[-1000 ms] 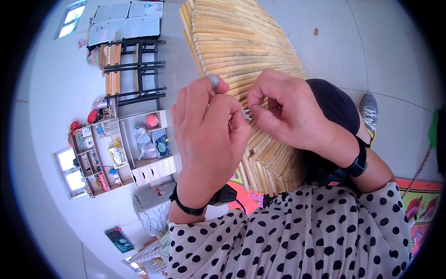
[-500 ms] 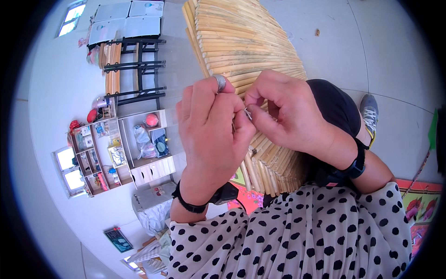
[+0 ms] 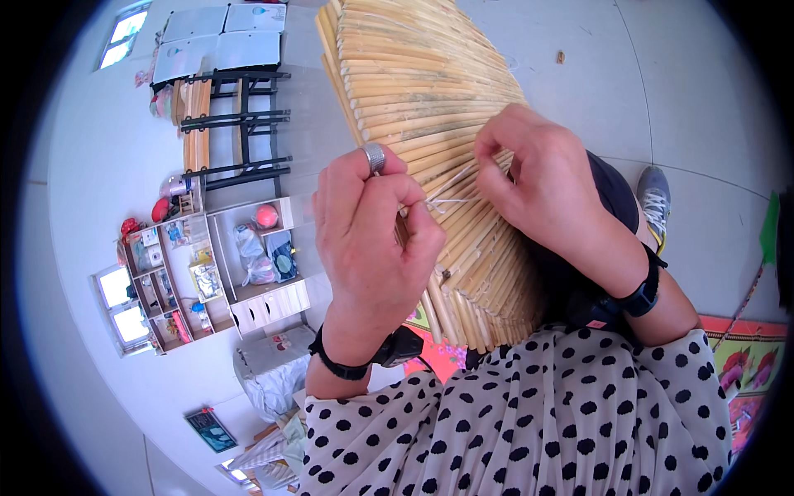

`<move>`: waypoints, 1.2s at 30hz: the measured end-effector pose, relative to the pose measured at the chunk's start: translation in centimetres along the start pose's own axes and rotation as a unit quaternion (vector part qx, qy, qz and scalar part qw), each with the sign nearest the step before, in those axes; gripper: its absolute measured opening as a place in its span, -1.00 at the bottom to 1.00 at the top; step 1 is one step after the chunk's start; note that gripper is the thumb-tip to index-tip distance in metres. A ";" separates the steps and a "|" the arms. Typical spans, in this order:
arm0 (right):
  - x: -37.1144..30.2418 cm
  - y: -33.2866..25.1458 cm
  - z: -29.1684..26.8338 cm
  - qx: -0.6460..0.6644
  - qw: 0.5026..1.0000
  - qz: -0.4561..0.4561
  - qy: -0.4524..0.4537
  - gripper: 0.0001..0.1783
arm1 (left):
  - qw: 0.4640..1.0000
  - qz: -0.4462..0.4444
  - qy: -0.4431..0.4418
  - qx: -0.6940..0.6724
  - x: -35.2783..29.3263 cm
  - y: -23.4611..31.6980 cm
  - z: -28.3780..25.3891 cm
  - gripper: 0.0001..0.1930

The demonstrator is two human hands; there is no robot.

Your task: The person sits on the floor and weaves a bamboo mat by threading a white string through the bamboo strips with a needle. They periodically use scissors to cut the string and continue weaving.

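A curved mat of pale reed stalks [image 3: 422, 91], laid side by side, stretches from my lap toward the far side. White string [image 3: 453, 201] runs between my hands above the stalks and forms a small loop by the left fingertips. My left hand [image 3: 372, 223], with a silver ring-like band on one finger, is closed at the mat's left edge, pinching the string between thumb and forefinger. Over the middle of the stalks, my right hand [image 3: 538, 169] is closed too, its thumb and fingertips gripping the other part of the string.
At the left stand a shelf unit [image 3: 248, 307] with bags and small goods, and black-framed folding furniture [image 3: 240, 120]. My shoe [image 3: 654, 202] rests on the tiled floor to the right. A floral mat [image 3: 748, 364] lies at the lower right.
My right hand has drawn away to the right from my left hand, so the string now stretches between them. My left hand stays near the mat's edge.
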State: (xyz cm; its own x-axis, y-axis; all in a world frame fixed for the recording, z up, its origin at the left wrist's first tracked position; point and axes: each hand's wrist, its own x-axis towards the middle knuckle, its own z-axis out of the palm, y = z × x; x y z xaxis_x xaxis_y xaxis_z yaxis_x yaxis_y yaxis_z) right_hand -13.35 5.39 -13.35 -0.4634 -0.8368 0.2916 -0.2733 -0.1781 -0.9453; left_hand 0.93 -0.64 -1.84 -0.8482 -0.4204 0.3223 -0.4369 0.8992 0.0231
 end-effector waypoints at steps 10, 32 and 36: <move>-0.4 -1.5 0.4 0.160 0.982 -0.072 -0.076 -0.83 | 1.000 -0.015 -0.017 -0.021 0.0 0.0 -0.4 -0.76; -0.8 -1.9 0.7 0.149 0.987 -0.055 -0.017 -0.90 | 0.998 -0.032 -0.048 -0.012 0.4 0.2 -1.1 -0.80; -0.6 -2.0 0.7 0.136 0.988 -0.079 0.001 -0.91 | 0.999 -0.017 -0.042 0.003 0.6 0.2 -1.0 -0.80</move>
State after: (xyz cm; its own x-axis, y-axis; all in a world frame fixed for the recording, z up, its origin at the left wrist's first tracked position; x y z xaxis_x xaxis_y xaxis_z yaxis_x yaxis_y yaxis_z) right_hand -11.99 5.86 -11.72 -0.4343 -0.7866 0.4390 -0.1069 -0.4389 -0.8922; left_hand 0.66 -0.59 -0.74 -0.8546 -0.4601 0.2406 -0.4678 0.8834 0.0277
